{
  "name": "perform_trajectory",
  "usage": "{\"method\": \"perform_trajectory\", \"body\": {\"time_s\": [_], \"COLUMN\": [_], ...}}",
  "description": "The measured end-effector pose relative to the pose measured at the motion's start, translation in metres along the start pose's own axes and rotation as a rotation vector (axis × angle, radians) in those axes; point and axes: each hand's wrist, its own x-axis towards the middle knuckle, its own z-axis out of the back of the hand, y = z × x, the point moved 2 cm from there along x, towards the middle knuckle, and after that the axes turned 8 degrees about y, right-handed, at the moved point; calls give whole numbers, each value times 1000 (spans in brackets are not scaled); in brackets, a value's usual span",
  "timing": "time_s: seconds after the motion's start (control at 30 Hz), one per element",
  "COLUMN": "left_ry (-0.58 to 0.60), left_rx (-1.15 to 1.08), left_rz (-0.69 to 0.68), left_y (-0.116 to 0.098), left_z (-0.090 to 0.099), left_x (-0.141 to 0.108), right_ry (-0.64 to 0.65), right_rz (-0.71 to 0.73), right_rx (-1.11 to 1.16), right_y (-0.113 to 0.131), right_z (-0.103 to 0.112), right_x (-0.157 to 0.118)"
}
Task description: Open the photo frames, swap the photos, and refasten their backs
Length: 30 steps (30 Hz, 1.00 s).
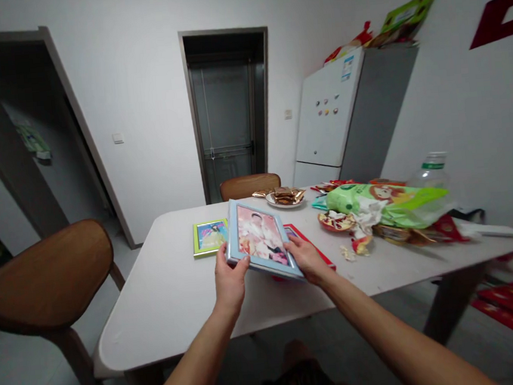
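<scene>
A light blue picture frame (260, 237) with a pink-toned photo is held tilted above the white table. My left hand (231, 274) grips its lower left corner, thumb on the front edge. On its lower right side, my right hand (304, 257) holds the edge with the fingers partly behind. Behind the blue frame lies a red frame (320, 254), mostly covered by it and by my right hand. A green frame (210, 238) with a picture lies flat on the table to the left, its right edge overlapped by the blue frame.
The white table (158, 303) also carries a plate of wrapped snacks (286, 197), an opened pomegranate (336, 220), peel scraps, a green bag (387, 202) and a clear bottle (432, 171). Wooden chairs stand at the left (48, 276) and far side (250, 186).
</scene>
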Motion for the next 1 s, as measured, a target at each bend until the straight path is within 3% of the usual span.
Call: {"method": "perform_trajectory", "body": {"time_s": [0.03, 0.07, 0.2, 0.37, 0.5, 0.57, 0.63, 0.67, 0.77, 0.9, 1.0], "left_ry": [42, 98, 169, 237, 276, 265, 251, 249, 260, 315, 355], "left_rx": [65, 141, 287, 468, 645, 762, 889, 952, 1123, 1289, 1379], "left_rz": [46, 75, 126, 153, 169, 172, 167, 165, 180, 166, 142], "left_y": [14, 29, 78, 99, 95, 90, 86, 84, 82, 78, 68], "left_z": [-5, -11, -35, -47, -31, -13, 9, 20, 52, 75, 80], "left_x": [6, 11, 18, 20, 33, 49, 68, 77, 100, 103, 86], "right_ry": [-43, -75, -113, -60, -62, -110, -141, -115, 136, 361, 376], "right_rz": [-29, -61, -125, -127, -129, -37, 167, 280, 487, 537, 485], "right_rx": [-113, -468, -751, -921, -994, -1019, -1003, -965, -816, -753, -780], "right_y": [0, 1, -9, -30, -31, -21, -6, 0, 12, 6, -8], "right_z": [21, 41, 88, 101, 98, 85, 62, 46, -9, -67, -85], "right_x": [13, 24, 53, 64, 65, 59, 47, 38, 6, -23, -25]}}
